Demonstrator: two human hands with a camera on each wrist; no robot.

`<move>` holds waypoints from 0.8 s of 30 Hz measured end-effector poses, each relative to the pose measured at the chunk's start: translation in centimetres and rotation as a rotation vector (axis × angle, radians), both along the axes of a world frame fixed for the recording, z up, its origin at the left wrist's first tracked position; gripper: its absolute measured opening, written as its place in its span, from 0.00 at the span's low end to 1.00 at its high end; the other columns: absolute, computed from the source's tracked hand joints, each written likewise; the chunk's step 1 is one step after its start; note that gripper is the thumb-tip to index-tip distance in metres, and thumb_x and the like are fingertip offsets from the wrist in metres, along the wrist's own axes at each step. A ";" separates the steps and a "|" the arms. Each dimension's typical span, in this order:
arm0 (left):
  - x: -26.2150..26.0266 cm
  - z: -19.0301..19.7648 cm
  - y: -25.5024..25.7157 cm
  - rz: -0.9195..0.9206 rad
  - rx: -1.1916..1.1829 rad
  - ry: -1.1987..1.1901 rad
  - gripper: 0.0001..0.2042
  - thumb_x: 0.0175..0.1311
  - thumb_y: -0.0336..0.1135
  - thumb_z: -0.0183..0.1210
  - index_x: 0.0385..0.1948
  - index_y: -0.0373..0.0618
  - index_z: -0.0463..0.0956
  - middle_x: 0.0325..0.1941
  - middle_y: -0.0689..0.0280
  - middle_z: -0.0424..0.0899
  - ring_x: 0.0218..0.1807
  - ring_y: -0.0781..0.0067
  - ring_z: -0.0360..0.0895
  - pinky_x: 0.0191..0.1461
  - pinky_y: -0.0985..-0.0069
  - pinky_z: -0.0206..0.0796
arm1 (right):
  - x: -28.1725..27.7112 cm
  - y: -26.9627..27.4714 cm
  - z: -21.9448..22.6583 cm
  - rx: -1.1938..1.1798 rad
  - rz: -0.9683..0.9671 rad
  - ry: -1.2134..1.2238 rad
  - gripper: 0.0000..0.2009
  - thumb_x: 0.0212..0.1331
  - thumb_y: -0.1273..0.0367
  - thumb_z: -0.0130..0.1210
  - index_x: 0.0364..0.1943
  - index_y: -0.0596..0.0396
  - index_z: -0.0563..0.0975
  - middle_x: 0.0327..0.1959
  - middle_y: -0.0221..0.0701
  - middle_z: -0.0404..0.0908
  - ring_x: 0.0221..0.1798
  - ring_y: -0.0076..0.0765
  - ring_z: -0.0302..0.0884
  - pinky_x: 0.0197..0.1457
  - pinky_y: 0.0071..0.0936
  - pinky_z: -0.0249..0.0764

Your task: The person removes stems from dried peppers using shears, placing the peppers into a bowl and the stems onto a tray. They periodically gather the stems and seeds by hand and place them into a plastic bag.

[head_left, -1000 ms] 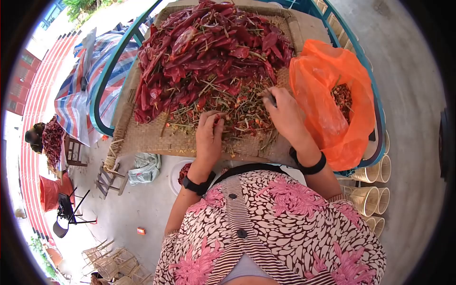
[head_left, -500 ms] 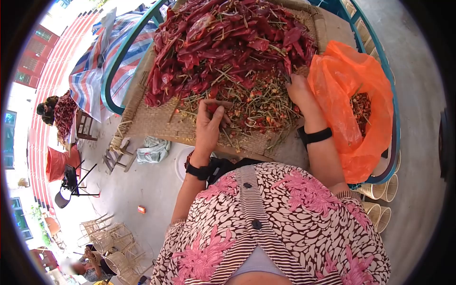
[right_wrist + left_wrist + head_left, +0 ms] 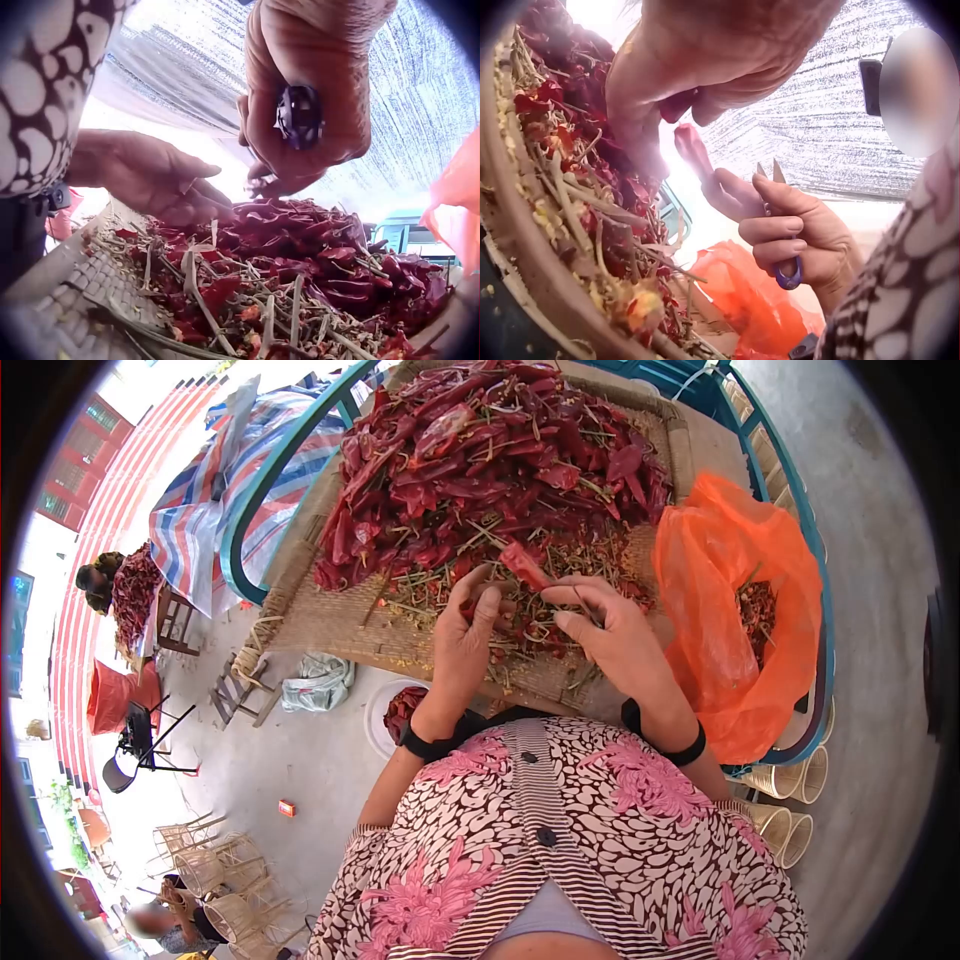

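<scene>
My right hand (image 3: pixel 622 645) grips small scissors (image 3: pixel 789 276) with a purple-blue handle, blades pointing up and parted. Its fingertips also pinch a dried red chili pepper (image 3: pixel 523 565), held over the mat. My left hand (image 3: pixel 463 650) is just left of it, thumb and fingers curled around a red chili piece (image 3: pixel 678 106) that is mostly hidden. Beyond both hands rises a big heap of dried red chilies (image 3: pixel 480 470). Cut stems and seeds (image 3: pixel 425 598) are scattered in front of the heap, beneath the hands.
The woven mat (image 3: pixel 330 625) lies on a teal-framed cart (image 3: pixel 237 550). At the right hangs an open orange plastic bag (image 3: pixel 735 550) with chili bits inside. Below the mat's edge stands a white basin (image 3: pixel 374 725) with red chilies. Stacked woven baskets (image 3: pixel 785 775) stand at lower right.
My right hand has reached out to the heap's right side, then come back beside the left with a red chili pepper. The left hand has stayed near the mat's front, holding its piece.
</scene>
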State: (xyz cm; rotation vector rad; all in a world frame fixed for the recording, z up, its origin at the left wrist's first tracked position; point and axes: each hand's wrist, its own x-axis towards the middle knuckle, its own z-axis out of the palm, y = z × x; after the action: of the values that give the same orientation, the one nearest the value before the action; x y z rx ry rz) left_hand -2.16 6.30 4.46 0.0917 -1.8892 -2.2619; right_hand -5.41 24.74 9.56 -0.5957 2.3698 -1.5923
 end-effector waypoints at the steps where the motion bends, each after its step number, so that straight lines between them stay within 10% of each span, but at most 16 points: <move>1: -0.3 0.1 0.2 0.008 0.036 0.009 0.18 0.73 0.40 0.49 0.56 0.37 0.68 0.44 0.63 0.80 0.43 0.79 0.77 0.45 0.81 0.71 | 0.3 -0.4 0.1 -0.064 0.021 -0.106 0.14 0.60 0.69 0.56 0.48 0.61 0.78 0.49 0.33 0.75 0.54 0.31 0.72 0.58 0.28 0.67; 7: -0.2 0.8 -0.8 -0.185 0.327 -0.011 0.16 0.71 0.37 0.51 0.55 0.39 0.65 0.48 0.59 0.79 0.51 0.68 0.78 0.55 0.73 0.69 | 1.5 -1.2 -0.3 -0.215 0.101 -0.581 0.11 0.64 0.68 0.55 0.47 0.58 0.79 0.38 0.23 0.76 0.32 0.13 0.70 0.36 0.13 0.67; 11: 0.2 1.0 -1.3 -0.182 0.200 0.050 0.13 0.69 0.30 0.54 0.51 0.41 0.63 0.43 0.62 0.80 0.44 0.75 0.78 0.49 0.77 0.70 | 0.7 -2.2 -0.2 -0.309 -0.136 -0.192 0.12 0.65 0.64 0.55 0.47 0.55 0.78 0.21 0.14 0.68 0.20 0.07 0.59 0.22 0.10 0.54; 15: 0.5 0.1 -1.4 -0.187 -0.020 0.107 0.11 0.68 0.25 0.53 0.49 0.41 0.65 0.39 0.64 0.79 0.40 0.79 0.77 0.45 0.79 0.70 | 0.2 -4.1 -0.3 -0.214 -0.120 0.071 0.11 0.60 0.67 0.59 0.43 0.57 0.80 0.36 0.25 0.74 0.37 0.20 0.70 0.40 0.20 0.67; 24: 1.2 0.2 -0.8 -0.071 -0.224 0.187 0.12 0.67 0.23 0.52 0.51 0.39 0.65 0.43 0.60 0.77 0.41 0.76 0.76 0.43 0.78 0.71 | 0.7 -5.9 -1.6 -0.377 -0.183 0.035 0.05 0.56 0.74 0.61 0.36 0.60 0.79 0.38 0.28 0.76 0.39 0.23 0.74 0.42 0.21 0.70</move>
State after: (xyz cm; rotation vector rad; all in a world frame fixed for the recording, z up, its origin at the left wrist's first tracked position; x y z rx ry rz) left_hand -1.00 5.54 4.63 -0.2151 -2.0552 -2.0038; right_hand -4.66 18.79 8.00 -0.4861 2.2141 -2.1509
